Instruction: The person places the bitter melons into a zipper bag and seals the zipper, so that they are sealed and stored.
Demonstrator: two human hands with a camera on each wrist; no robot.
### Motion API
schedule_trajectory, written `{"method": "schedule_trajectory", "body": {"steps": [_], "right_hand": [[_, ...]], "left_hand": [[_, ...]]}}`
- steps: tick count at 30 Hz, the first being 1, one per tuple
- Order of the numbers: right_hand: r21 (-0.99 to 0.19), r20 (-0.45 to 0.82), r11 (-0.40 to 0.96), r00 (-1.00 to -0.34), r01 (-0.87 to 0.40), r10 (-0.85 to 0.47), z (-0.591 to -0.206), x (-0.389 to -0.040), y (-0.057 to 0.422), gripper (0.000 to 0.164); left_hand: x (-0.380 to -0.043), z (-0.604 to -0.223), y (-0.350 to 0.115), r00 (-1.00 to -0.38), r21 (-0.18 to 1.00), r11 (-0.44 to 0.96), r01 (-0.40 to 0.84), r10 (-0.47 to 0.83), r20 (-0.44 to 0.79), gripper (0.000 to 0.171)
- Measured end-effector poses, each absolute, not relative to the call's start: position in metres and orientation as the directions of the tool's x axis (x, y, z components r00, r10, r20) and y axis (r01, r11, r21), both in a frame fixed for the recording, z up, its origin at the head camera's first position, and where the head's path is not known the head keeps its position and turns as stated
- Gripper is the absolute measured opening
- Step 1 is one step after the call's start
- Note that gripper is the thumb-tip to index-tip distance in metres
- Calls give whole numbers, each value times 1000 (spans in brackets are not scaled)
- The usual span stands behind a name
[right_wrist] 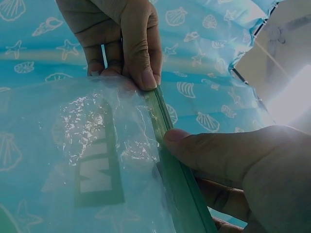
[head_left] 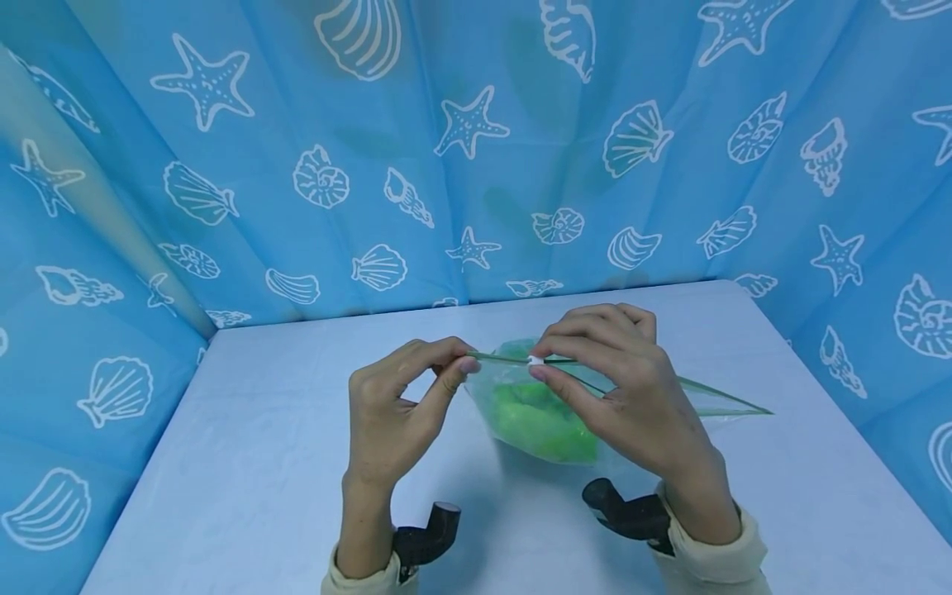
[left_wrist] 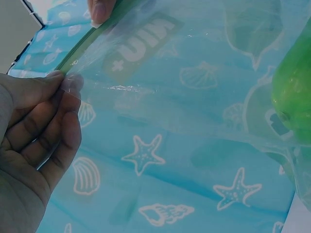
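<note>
A clear zip bag (head_left: 483, 403) with a green zip strip (head_left: 500, 358) is held up over the table. Inside it lies something bright green and rounded (head_left: 546, 426); its kind is unclear through the plastic. My left hand (head_left: 402, 405) pinches the strip's left end between thumb and forefinger. A small white slider (head_left: 535, 360) sits on the strip, pinched by my right hand (head_left: 628, 392). Right of the slider, the bag's two edges stand apart and meet at the far right end. Printed lettering (right_wrist: 99, 172) shows near the strip in the right wrist view.
The table (head_left: 245, 463) has a white cover. Behind and beside it hangs a blue curtain (head_left: 416, 149) with white shells and starfish. Black wrist-worn mounts (head_left: 427, 535) project from under both forearms, above the table's near part.
</note>
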State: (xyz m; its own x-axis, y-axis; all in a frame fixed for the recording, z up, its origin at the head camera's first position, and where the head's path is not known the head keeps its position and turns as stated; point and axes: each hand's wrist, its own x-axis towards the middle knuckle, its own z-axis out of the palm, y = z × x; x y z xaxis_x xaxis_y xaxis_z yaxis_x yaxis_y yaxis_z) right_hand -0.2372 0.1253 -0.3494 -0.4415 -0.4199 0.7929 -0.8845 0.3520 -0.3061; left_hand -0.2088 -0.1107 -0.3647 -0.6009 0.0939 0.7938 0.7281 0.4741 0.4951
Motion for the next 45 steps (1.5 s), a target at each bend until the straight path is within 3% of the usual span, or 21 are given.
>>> {"method": "schedule_trajectory", "body": {"steps": [20, 28, 45], "right_hand": [[-351, 737, 392, -509, -851, -444, -348, -240, 138, 20], [-351, 734, 399, -513, -847, -445, -348, -241, 139, 20], [-355, 725, 402, -520, -844, -451, -349, -242, 140, 20]], "left_hand": [[-211, -365, -112, -596, 493, 484, 723, 76, 800, 7], [-211, -366, -113, -573, 485, 466, 740, 59, 818, 9], [-212, -366, -117, -596, 510, 481, 713, 32, 803, 8]]}}
